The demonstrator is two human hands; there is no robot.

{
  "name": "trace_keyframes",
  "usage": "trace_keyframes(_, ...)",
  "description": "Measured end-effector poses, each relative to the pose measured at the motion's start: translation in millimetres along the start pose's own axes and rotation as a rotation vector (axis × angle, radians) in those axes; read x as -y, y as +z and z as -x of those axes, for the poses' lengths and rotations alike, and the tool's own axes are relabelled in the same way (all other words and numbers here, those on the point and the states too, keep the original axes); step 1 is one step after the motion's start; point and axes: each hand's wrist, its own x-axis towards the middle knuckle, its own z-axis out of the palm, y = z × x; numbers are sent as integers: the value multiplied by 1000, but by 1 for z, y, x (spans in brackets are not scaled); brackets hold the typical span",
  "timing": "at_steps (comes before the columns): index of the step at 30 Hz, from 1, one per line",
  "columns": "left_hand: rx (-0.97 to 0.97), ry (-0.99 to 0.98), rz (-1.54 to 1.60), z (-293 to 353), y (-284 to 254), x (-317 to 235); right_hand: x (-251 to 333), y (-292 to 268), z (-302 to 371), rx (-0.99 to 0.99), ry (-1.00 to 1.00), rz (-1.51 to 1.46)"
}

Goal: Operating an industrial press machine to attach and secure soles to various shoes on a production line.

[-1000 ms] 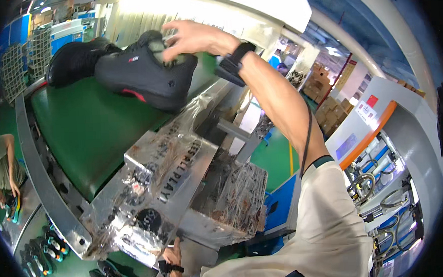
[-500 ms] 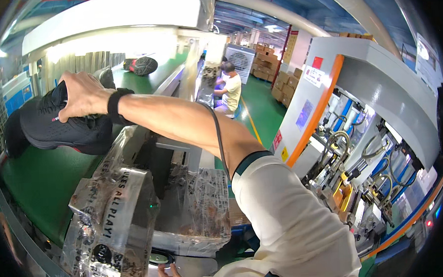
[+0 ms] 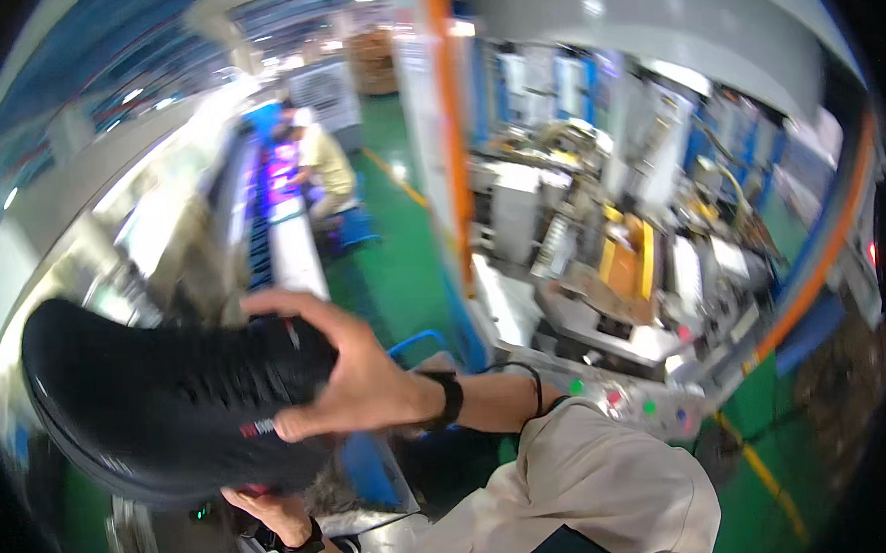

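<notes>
A black sneaker [image 3: 179, 400] with laces and a small red-and-white side mark fills the left of the view, its toe pointing left. My right hand [image 3: 358, 371] is closed round its ankle end, thumb on the near side and fingers over the top. Under the heel, my left hand [image 3: 275, 511] is up against the sole, where a bit of red shows; its fingertips are partly hidden by the shoe. The shoe hangs in the air, tilted slightly toward me. Dark bands circle both wrists.
To the right stands a large grey machine with an orange edge [image 3: 447, 126], metal clamps, a yellow-sided part [image 3: 631, 267] and coloured buttons [image 3: 615, 400]. A co-worker in a pale top [image 3: 322, 163] sits by a lit line farther off. Motion blurs much of this.
My view has turned right toward the machine. My right hand has brought the sneaker from over the green belt closer to me. My left hand has come up under it.
</notes>
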Motion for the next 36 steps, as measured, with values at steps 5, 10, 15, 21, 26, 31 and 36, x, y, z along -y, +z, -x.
trace_keyframes(5, 505, -223, 288, 68, 120, 14, 29, -161, 101, -145, 344, 82)
trace_keyframes(10, 961, -325, 247, 173, 276, -22, 60, -292, 212, -388, 564, 315)
trace_keyframes(15, 1515, -809, 367, 253, 419, -80, 108, -396, 280, -974, 781, 278)
trace_keyframes(21, 1569, -805, 565, 314, 480, -91, 123, -538, 308, -1075, 700, 881)
trace_keyframes(26, 1596, -1069, 444, 317, 478, -28, 97, -659, 280, -1001, 1109, 1108)
trace_keyframes(31, 1387, -1194, 337, 290, 456, 17, 21, -743, 272, -836, 1451, 1187)
trace_keyframes(36, 1140, -1224, 142, 248, 401, 73, -42, -762, 256, -709, 1608, 1340)
